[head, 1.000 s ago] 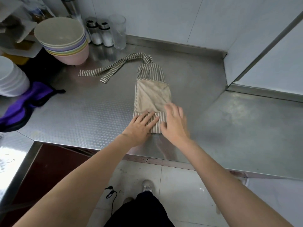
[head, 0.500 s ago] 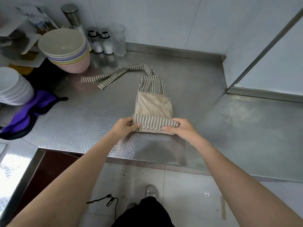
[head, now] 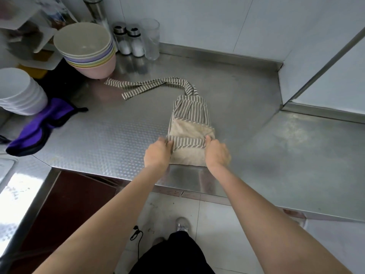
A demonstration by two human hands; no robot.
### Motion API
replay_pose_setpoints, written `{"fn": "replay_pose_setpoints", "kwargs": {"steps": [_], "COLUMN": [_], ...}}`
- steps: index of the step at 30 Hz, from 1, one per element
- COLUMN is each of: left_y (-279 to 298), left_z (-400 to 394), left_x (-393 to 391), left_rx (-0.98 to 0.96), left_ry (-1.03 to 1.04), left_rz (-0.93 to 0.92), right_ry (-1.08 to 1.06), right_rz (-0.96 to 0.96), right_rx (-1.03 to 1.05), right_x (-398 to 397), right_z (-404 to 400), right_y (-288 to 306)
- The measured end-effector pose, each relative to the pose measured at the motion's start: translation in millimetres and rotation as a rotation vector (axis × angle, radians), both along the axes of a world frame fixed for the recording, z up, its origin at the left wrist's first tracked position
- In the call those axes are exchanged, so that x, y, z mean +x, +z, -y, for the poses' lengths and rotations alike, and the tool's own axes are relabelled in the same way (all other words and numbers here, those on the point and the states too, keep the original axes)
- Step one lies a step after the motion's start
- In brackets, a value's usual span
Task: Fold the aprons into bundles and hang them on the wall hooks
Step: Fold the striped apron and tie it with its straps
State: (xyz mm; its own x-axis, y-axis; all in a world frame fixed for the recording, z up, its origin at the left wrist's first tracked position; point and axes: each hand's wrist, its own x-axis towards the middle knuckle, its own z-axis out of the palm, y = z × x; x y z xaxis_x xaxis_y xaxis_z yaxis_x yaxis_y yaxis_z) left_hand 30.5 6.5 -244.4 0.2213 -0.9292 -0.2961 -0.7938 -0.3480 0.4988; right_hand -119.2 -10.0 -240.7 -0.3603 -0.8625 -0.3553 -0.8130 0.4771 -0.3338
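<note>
bench (head: pixel 110 135): steel, dimpled on the left part, smooth on the right, set into a white-walled corner.
apron (head: pixel 190 125): beige cloth with grey-and-white striped trim, folded into a narrow strip lying on the bench near its front edge; the near end is turned over, so a striped band crosses the beige between the hands.
straps (head: pixel 146 87): two striped ties run from the apron's far end leftward, flat on the bench, ending just beside the bowls.
bowls (head: pixel 87 50): a nested stack in pastel colours, pink lowest, at the back left; the top one holds nothing visible.
white bowls (head: pixel 19 93): a second stack at the left edge.
purple cloth (head: pixel 37 127): lies crumpled below the white bowls.
glass (head: pixel 151 39): clear tumbler by the back wall, looks unfilled.
shakers (head: pixel 130 42): two, metal-capped, white grains inside, beside the glass.
left hand (head: pixel 157 154): grip curled round the fold's left edge.
right hand (head: pixel 216 153): grip curled round the fold's right edge, thumb on top.
</note>
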Motion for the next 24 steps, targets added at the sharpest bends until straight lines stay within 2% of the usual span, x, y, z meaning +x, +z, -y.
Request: {"fn": "replay_pose_setpoints", "kwargs": {"steps": [2, 4, 5, 7, 10, 13, 15, 16, 19, 20, 24], "left_y": [2.4, 0.1, -6.2, -17.1, -18.5, -18.0, -13.1, -10.4, -7.3, -6.3, -4.9], "left_z": [-3.8, -5.3, -5.8, -7.7, -9.9, -11.2, -9.6, -8.7, -4.4, -2.3, 7.8], "left_x": [-3.3, -4.3, -3.6, -2.4, -3.8, -9.2, -9.7, -9.7, -6.9, -5.4, -0.6], "left_rx": [-0.211, -0.454, -0.508, -0.456, -0.273, -0.193, -0.119, -0.107, -0.041, -0.003, 0.059], "left_ry": [-0.117, -0.381, -0.555, -0.786, -0.841, -0.862, -0.854, -0.853, -0.895, -0.919, -0.951], "left_rz": [0.229, 0.362, 0.396, 0.459, 0.425, 0.449, 0.484, 0.510, 0.513, 0.501, 0.510], "right_ry": [0.008, 0.016, 0.016, -0.002, -0.008, 0.280, 0.536, 0.646, 0.772, 0.782, 0.810], "right_rz": [-0.016, -0.021, -0.022, -0.007, -0.031, -0.226, -0.259, -0.273, -0.263, -0.264, -0.302], "right_rx": [0.008, 0.015, 0.022, 0.040, -0.024, -0.375, -0.560, -0.554, -0.171, -0.105, -0.015], "right_x": [-0.5, -0.3, 0.3, 0.8, -3.4, -4.3, 0.4, 4.7, 8.0, 4.6, -0.5], "right_z": [2.8, 4.8, 5.0, 4.6, 0.6, -11.4, -17.8, -22.7, -39.0, -38.8, -25.8], "right_y": [-0.2, -0.5, 0.2, 3.1, 3.3, 5.3, 0.5, -3.3, -12.5, -15.2, -11.4]}}
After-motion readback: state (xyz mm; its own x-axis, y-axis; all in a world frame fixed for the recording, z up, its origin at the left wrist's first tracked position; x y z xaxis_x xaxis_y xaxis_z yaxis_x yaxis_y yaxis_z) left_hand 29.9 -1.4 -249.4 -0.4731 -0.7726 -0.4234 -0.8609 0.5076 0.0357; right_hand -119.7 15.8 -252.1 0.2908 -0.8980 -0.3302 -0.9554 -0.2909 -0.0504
